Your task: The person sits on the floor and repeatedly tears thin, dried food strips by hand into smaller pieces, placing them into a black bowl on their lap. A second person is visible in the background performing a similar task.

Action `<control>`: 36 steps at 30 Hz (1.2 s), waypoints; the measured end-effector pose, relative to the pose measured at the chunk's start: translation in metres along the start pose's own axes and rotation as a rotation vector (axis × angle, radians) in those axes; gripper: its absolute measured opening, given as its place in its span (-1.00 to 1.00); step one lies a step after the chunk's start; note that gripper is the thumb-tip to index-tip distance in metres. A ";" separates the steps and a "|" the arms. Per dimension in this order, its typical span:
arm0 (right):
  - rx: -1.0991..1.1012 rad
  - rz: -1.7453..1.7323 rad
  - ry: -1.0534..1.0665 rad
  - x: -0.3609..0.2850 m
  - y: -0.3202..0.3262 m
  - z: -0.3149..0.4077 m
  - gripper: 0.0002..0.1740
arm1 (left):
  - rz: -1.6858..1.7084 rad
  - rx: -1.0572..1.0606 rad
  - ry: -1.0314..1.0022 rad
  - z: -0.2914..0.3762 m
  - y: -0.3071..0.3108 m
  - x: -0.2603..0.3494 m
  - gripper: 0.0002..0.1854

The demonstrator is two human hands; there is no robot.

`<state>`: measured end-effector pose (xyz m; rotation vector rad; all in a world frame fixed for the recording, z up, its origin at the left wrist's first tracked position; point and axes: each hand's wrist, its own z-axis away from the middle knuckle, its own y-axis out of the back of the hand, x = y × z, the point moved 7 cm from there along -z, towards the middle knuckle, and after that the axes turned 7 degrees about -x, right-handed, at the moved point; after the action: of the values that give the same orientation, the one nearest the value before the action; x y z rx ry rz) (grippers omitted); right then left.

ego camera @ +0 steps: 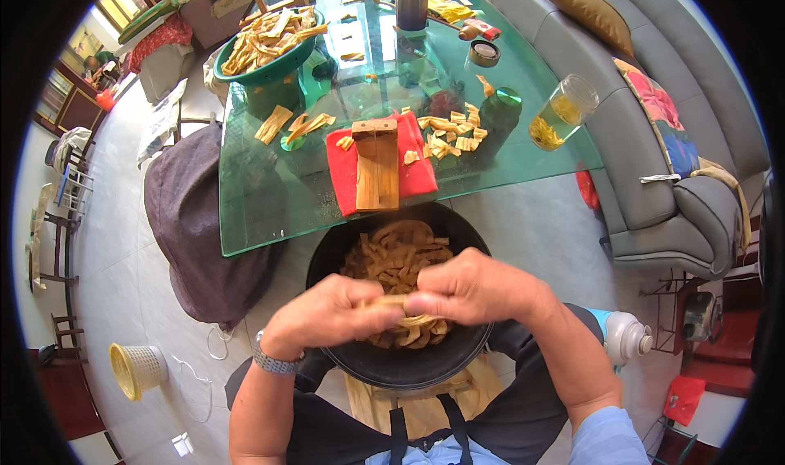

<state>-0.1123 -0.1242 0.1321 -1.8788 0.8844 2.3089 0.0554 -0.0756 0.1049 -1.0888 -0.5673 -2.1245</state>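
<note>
Above a black basin, my left hand and my right hand meet, gripping one dried tan strip between their fingers and thumbs. Motion blurs the fingertips, and they partly hide the strip. Beneath them, the basin holds a heap of similar broken strips. At the table edge beyond the basin, a wooden block tool rests on a folded red cloth. Short broken pieces lie to the right of the cloth, and longer strips lie to its left.
The glass table carries a green basin heaped with strips, a glass jar of liquid, its apparent lid and a metal cylinder. A grey sofa stands right; a cloth-covered seat and yellow-rimmed basket are left.
</note>
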 end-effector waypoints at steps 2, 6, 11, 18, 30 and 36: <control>0.165 0.043 0.050 0.003 0.019 -0.007 -0.62 | 0.107 0.152 -0.165 -0.003 0.022 0.010 -0.69; 0.436 0.139 0.100 0.017 0.046 -0.024 -0.80 | 0.122 0.431 -0.326 -0.019 0.062 0.020 -0.71; 0.672 0.383 0.131 0.029 0.071 -0.041 -0.81 | 0.127 0.671 -0.381 -0.046 0.098 0.022 -0.77; 0.626 0.558 -0.115 0.065 0.064 -0.058 -0.80 | -0.234 0.884 -0.243 -0.064 0.116 0.003 -0.78; 0.516 0.220 0.289 -0.006 0.038 -0.035 -0.82 | 0.521 0.332 -0.293 -0.033 0.057 -0.008 -0.43; 0.506 0.436 0.564 -0.055 -0.007 -0.018 -0.76 | 1.136 0.127 -0.384 -0.046 -0.004 0.002 -0.53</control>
<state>-0.0793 -0.1086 0.1769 -2.2584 1.8852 1.4551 0.0273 -0.1032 0.0808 -1.3091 -0.1466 -0.8981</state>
